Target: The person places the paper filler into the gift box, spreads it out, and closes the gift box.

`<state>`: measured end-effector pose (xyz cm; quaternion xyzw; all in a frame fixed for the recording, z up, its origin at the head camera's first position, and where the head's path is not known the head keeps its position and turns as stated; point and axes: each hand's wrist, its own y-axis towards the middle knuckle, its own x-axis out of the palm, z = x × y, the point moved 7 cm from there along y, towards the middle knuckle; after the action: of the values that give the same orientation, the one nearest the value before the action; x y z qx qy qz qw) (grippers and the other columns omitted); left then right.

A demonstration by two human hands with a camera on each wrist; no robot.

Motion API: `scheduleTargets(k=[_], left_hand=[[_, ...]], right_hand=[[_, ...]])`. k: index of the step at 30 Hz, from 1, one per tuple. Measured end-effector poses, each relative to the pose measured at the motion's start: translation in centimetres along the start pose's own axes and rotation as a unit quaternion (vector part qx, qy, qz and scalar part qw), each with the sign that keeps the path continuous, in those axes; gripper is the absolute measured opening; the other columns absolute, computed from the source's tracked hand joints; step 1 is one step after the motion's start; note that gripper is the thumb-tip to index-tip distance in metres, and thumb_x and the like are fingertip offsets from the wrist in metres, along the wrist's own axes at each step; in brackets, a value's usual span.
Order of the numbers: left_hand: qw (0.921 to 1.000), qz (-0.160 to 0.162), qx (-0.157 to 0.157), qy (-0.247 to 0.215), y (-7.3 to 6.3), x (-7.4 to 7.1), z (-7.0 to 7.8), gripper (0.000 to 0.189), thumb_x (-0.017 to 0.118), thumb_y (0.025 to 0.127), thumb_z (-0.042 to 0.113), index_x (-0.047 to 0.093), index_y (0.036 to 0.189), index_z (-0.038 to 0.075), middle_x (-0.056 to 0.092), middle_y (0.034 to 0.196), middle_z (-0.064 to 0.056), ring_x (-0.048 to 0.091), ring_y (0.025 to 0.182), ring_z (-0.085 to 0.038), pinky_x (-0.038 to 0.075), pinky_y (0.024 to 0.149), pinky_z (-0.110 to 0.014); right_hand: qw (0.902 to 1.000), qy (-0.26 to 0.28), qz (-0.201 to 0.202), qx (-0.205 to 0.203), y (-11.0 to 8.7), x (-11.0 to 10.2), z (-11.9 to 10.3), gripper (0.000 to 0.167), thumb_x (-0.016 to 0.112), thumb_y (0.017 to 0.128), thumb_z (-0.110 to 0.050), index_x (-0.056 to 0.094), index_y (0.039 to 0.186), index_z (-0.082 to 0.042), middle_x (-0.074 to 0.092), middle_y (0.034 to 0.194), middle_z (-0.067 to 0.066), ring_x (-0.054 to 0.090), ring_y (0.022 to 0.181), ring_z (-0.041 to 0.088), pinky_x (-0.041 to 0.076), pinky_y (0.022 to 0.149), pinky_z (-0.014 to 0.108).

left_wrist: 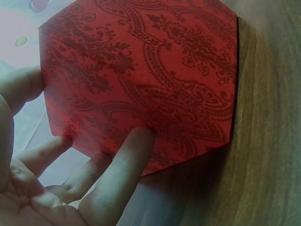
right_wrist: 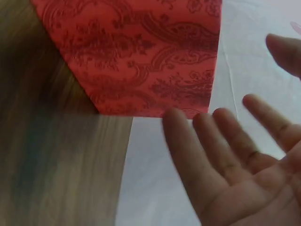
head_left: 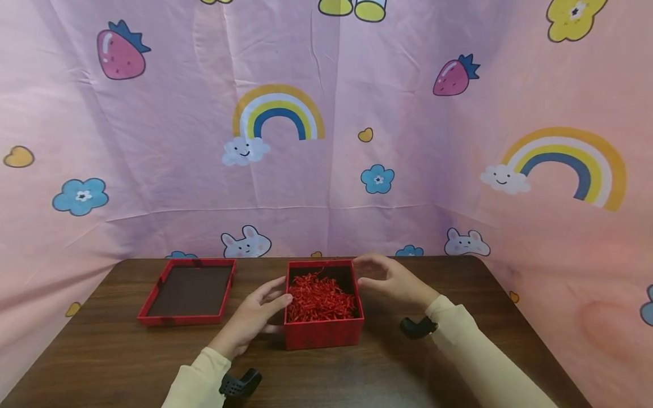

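Observation:
A square red box [head_left: 323,335] with a dark paisley pattern stands upright on the table, its top uncovered. Red shredded paper [head_left: 320,297] fills much of it. My left hand [head_left: 250,317] is at the box's left side. In the left wrist view, spread fingers [left_wrist: 127,169] rest against the patterned wall [left_wrist: 141,84], and the thumb is by the rim. My right hand [head_left: 393,283] is beside the far right corner. In the right wrist view its fingers [right_wrist: 181,146] are extended and spread close to the box wall [right_wrist: 141,61]; whether they touch it is unclear.
A shallow red lid [head_left: 178,321] with a dark inside lies to the left of the box. Both sit on a brown wooden table [head_left: 102,351]. A cartoon-printed cloth [head_left: 306,192] hangs behind the table and along its sides. Each wrist wears a black device [head_left: 418,327].

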<state>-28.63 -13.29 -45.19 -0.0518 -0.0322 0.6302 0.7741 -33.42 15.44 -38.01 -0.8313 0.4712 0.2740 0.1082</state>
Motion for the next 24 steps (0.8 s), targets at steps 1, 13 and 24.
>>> scheduleTargets(k=[1, 13, 24], left_hand=[[1.0, 0.001, 0.0, 0.0, 0.0, 0.0, 0.0, 0.068, 0.071, 0.099, 0.036, 0.04, 0.158, 0.019, 0.043, 0.156, -0.026, 0.053, 0.135, -0.046, 0.063, 0.081, -0.051], [1.0, 0.001, 0.0, 0.001, 0.1, -0.1, -0.1, 0.069, 0.071, 0.099, 0.036, 0.04, 0.158, 0.018, 0.044, 0.155, -0.026, 0.053, 0.135, -0.045, 0.063, 0.08, -0.051], [1.0, 0.006, -0.003, 0.001, 0.1, 0.0, 0.1, 0.066, 0.07, 0.1, 0.032, 0.041, 0.158, 0.018, 0.045, 0.154, -0.026, 0.054, 0.133, -0.045, 0.063, 0.08, -0.051]], right_hand=[[0.9999, 0.007, 0.005, 0.006, -0.1, 0.1, 0.3, 0.049, 0.072, 0.099, -0.029, 0.056, 0.144, -0.017, 0.063, 0.14, 0.002, 0.059, 0.129, 0.022, 0.048, 0.108, 0.056], [0.9945, 0.101, 0.019, -0.02, -0.3, 2.6, 2.2, 0.059, 0.07, 0.1, -0.018, 0.046, 0.153, -0.01, 0.049, 0.154, 0.016, 0.048, 0.141, 0.033, 0.04, 0.114, 0.062], [0.9832, 0.171, 0.061, 0.021, -0.4, 3.4, 3.3, 0.058, 0.071, 0.099, -0.015, 0.048, 0.151, -0.009, 0.049, 0.155, 0.013, 0.046, 0.143, 0.032, 0.037, 0.115, 0.065]])
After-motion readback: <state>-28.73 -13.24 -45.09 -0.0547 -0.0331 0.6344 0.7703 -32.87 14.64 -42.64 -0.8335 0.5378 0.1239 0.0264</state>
